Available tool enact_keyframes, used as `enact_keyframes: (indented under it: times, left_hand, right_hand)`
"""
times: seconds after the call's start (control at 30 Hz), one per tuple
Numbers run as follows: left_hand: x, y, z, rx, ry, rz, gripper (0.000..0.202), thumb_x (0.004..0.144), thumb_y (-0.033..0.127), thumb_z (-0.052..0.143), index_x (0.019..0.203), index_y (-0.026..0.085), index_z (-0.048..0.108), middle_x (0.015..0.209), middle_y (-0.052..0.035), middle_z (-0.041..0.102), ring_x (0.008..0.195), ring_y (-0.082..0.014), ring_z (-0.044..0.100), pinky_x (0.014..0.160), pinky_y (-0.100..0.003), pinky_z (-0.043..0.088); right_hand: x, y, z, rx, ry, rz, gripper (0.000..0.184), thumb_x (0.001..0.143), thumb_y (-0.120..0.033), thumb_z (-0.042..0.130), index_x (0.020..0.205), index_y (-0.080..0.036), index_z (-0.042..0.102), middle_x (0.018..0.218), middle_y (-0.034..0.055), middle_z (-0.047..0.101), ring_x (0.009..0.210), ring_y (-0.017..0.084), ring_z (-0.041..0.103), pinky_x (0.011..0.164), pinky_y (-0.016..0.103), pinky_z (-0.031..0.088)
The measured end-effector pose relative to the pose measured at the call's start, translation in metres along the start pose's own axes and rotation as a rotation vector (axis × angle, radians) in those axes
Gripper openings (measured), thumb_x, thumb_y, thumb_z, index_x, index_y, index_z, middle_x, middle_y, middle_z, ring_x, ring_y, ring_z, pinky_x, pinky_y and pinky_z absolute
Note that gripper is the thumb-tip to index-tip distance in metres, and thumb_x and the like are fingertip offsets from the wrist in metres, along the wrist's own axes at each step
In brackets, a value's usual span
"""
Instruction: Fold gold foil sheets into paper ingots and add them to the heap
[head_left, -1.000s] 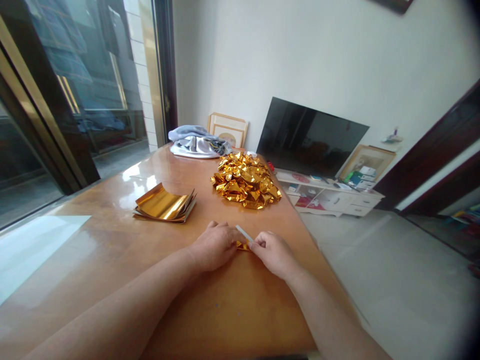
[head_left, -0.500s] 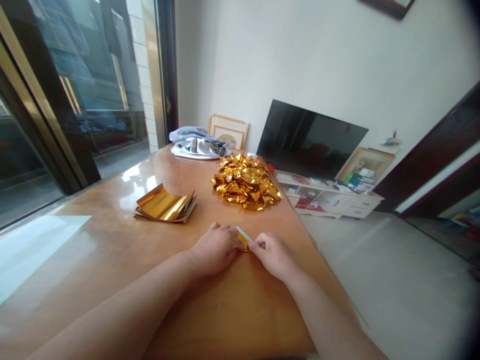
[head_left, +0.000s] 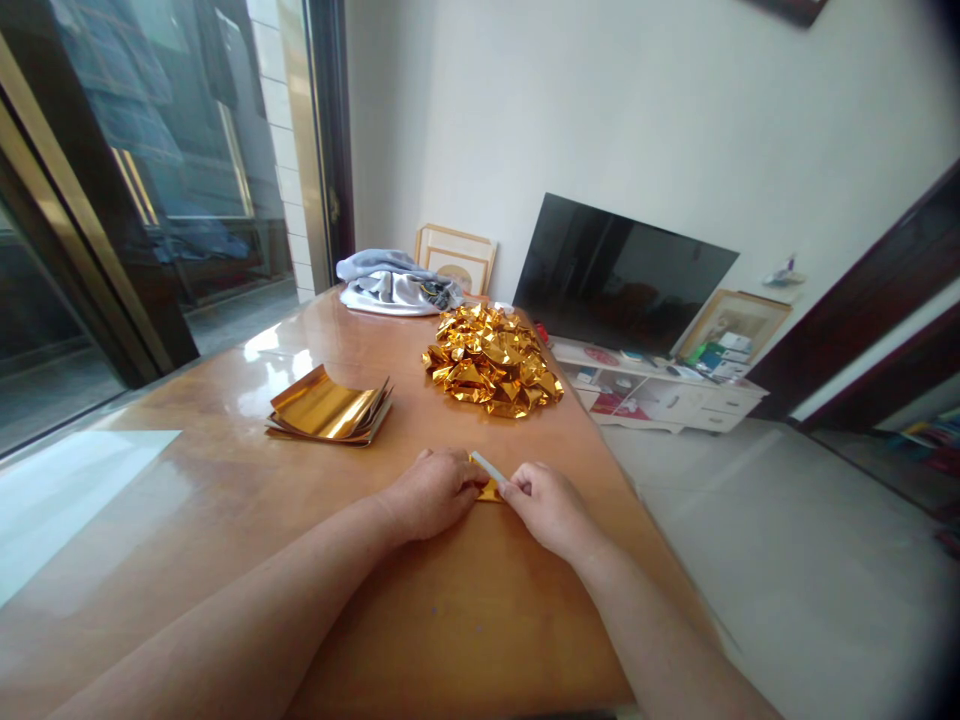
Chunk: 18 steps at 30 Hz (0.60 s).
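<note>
A small sheet of gold foil paper lies on the wooden table between my hands. Along its far side runs a narrow pale strip, which looks like a folded-over edge showing the back of the sheet. My left hand is bent over the left end of the sheet, fingertips pressed on it. At the right end, my right hand pinches the pale strip between thumb and curled fingers. Just beyond my hands is a heap of folded gold foil pieces. A stack of curling gold foil sheets sits to the left.
The glossy wooden table has its right edge close to my right forearm. Bundled grey-blue cloth lies at the far end. A pale sheet is at the left. Beyond stand a television and a low white cabinet.
Slightly more of the gold face shows between my hands, and the left fingers have shifted a little on the sheet. My right hand keeps its pinch. The view has moved slightly.
</note>
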<state>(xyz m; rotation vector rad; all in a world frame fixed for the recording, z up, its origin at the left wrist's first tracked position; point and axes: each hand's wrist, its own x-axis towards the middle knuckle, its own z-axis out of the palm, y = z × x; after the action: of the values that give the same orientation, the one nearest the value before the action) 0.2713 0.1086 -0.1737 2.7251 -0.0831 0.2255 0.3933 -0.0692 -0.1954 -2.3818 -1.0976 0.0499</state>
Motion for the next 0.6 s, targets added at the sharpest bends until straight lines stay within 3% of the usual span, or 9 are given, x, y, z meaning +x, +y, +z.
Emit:
enact_keyframes:
  times: [0.23, 0.4, 0.6]
  left_hand:
    - [-0.0007, 0.0000, 0.0014, 0.055, -0.015, 0.008, 0.024, 0.094, 0.030, 0.048, 0.096, 0.027, 0.071, 0.093, -0.0054, 0.063, 0.089, -0.0215, 0.058, 0.076, -0.031, 0.042]
    - [-0.0016, 0.0017, 0.0028, 0.126, 0.035, 0.027, 0.024, 0.094, 0.030, 0.048, 0.092, 0.026, 0.072, 0.094, -0.0075, 0.059, 0.091, -0.0231, 0.054, 0.078, -0.034, 0.041]
    - [-0.0026, 0.0054, 0.0014, 0.142, 0.039, 0.046, 0.024, 0.093, 0.028, 0.048, 0.098, 0.025, 0.071, 0.098, -0.0088, 0.057, 0.094, -0.0242, 0.052, 0.083, -0.036, 0.042]
  right_hand:
    - [-0.0011, -0.0011, -0.0001, -0.004, 0.006, -0.010, 0.026, 0.089, -0.039, 0.061, 0.069, -0.022, 0.059, 0.074, 0.0006, 0.064, 0.069, 0.015, 0.053, 0.057, 0.026, 0.027]
    - [-0.0008, -0.0019, 0.0005, -0.022, 0.010, -0.016, 0.026, 0.090, -0.038, 0.060, 0.069, -0.021, 0.059, 0.074, 0.0013, 0.064, 0.069, 0.015, 0.053, 0.058, 0.026, 0.027]
    - [-0.0010, -0.0037, -0.0005, -0.038, 0.007, -0.014, 0.026, 0.090, -0.038, 0.060, 0.069, -0.022, 0.059, 0.075, 0.0015, 0.064, 0.070, 0.015, 0.053, 0.058, 0.026, 0.027]
